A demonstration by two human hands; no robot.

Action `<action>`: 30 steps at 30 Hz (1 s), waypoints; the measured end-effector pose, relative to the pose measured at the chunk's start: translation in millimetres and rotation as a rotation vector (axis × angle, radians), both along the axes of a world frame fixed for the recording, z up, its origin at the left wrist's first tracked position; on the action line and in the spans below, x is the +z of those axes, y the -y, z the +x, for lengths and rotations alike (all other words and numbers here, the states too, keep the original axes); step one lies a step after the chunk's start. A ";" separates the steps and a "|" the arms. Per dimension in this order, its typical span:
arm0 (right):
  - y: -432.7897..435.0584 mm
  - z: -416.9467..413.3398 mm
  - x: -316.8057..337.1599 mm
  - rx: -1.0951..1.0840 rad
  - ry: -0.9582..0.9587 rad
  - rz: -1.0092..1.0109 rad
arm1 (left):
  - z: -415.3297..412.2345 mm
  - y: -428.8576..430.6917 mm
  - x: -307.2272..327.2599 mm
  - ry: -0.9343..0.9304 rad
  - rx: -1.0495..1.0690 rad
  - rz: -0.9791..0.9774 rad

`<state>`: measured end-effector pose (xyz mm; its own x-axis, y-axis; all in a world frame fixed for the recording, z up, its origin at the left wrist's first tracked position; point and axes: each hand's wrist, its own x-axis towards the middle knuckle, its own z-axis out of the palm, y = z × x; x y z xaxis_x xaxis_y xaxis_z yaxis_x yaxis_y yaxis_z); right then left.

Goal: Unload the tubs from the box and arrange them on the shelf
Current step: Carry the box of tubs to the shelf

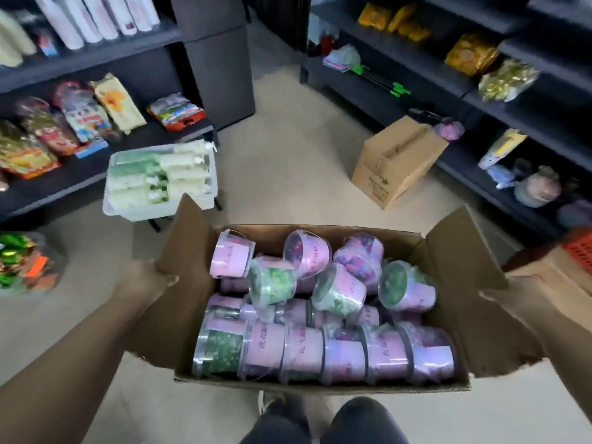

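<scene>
An open cardboard box [320,385] is carried at waist height above my legs, its flaps spread left and right. It is packed with several clear round tubs with pink labels [304,349]; some hold green contents [221,347], others purple. The top ones lie tumbled on their sides. My left hand [145,282] grips the box's left side under the flap, fingers tucked behind the cardboard. My right hand [503,299] holds the right side, blurred and partly hidden by the right flap. Dark shelves [474,184] run along the right.
A closed cardboard box [394,161] sits on the floor by the right shelves. A white bin of pump bottles [160,179] stands ahead on the left, beside a shelf [80,182] of snack bags. A jar of wrapped sweets [25,264] is far left, an orange crate [579,249] far right.
</scene>
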<state>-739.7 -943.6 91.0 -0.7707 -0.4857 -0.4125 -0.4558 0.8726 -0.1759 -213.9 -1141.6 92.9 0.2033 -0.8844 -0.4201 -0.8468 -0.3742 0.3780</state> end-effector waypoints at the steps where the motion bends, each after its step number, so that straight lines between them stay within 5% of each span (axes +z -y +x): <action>1: 9.7 -2.2 -0.6 -0.024 0.009 -0.007 | -7.3 23.5 2.0 0.004 -0.019 0.001; 18: 284.0 -141.8 -4.6 0.036 0.043 0.114 | -175.6 321.6 12.3 0.119 -0.125 0.029; 30: 512.0 -233.1 14.1 -0.032 -0.036 0.022 | -286.9 577.1 3.4 0.100 -0.212 -0.073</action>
<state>-972.7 -1455.5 105.0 -0.8002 -0.4517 -0.3946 -0.4335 0.8902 -0.1400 -500.8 -1718.7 96.3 0.0478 -0.9389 -0.3409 -0.9381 -0.1594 0.3076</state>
